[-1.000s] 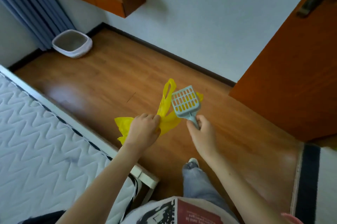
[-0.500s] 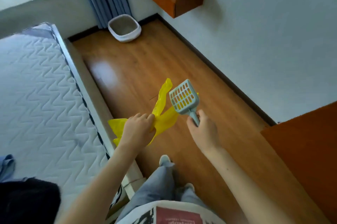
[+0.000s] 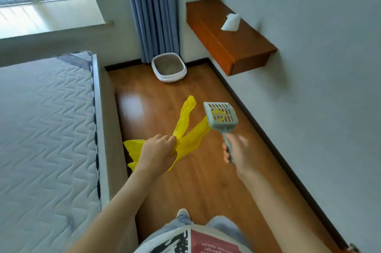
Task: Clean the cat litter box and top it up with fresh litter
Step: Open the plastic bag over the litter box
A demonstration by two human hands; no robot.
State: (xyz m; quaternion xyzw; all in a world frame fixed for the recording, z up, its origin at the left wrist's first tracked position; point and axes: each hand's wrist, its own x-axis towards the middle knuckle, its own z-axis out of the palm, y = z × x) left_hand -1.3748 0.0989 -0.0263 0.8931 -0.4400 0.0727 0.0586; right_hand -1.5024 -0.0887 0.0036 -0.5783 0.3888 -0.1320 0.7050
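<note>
— So what have you got hold of?

— My left hand (image 3: pixel 157 152) bunches a yellow bag (image 3: pixel 186 129), thin and floppy, best gripped by its handles. My right hand (image 3: pixel 237 150) wraps the scoop (image 3: pixel 221 117) handle; it's stiff and light.

— And the litter box (image 3: pixel 169 67)?

— On the floor (image 3: pixel 206 180) by the curtain (image 3: pixel 152 11), well ahead. A second ago it sat off to my left; now it's straight in front.

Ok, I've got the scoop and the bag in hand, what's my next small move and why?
Probably walk forward to the litter box by the curtain. Your right hand already grips the scoop, your left hand the yellow bag, and the box sits well ahead, out of reach.
</note>
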